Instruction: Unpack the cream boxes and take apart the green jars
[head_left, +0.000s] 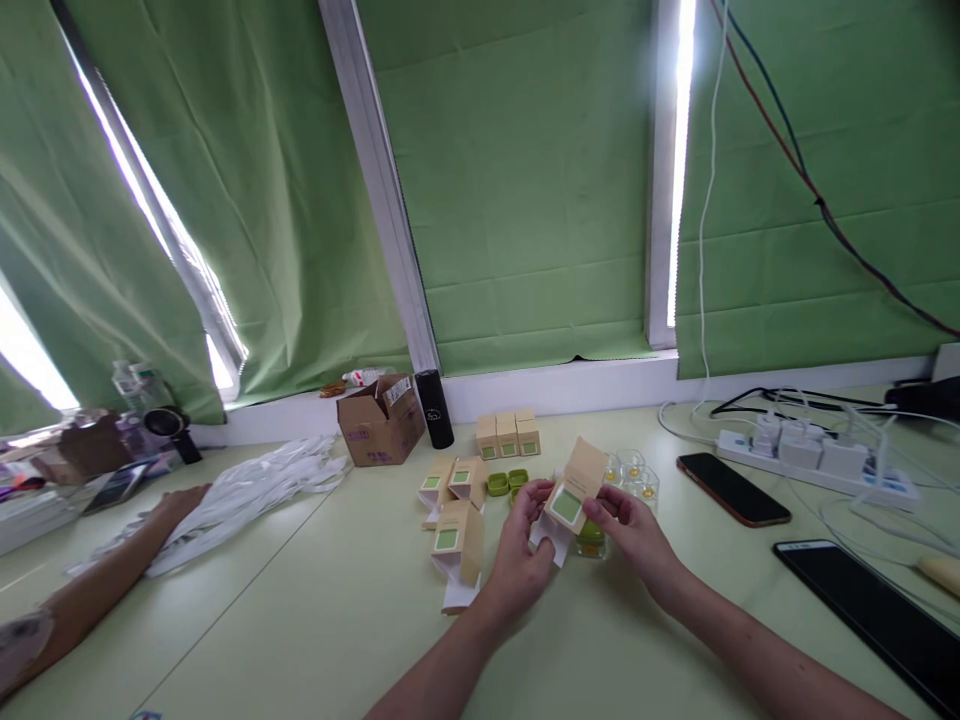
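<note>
A small tan cardboard box (576, 484) with a green window and lifted flaps is between my hands, tilted over the table. My left hand (523, 548) wraps round its left side. On its right edge close the fingers of my right hand (631, 535). Just below stands a clear jar with a green lid (592, 543), partly covered by the box and fingers; whether the right fingers touch the lid I cannot tell. To the left lie several similar open boxes (459, 530) with white flaps out. Green square lids (498, 485) lie behind my left hand, and clear jars (643, 482) stand behind my right.
Three closed boxes (508, 436) stand at the back, near a black cylinder (434, 410) and a brown carton (381, 422). Right are two phones (733, 488) and a power strip (817, 465) with cables. At left, another person's arm (112, 580) rests by white strips (255, 500).
</note>
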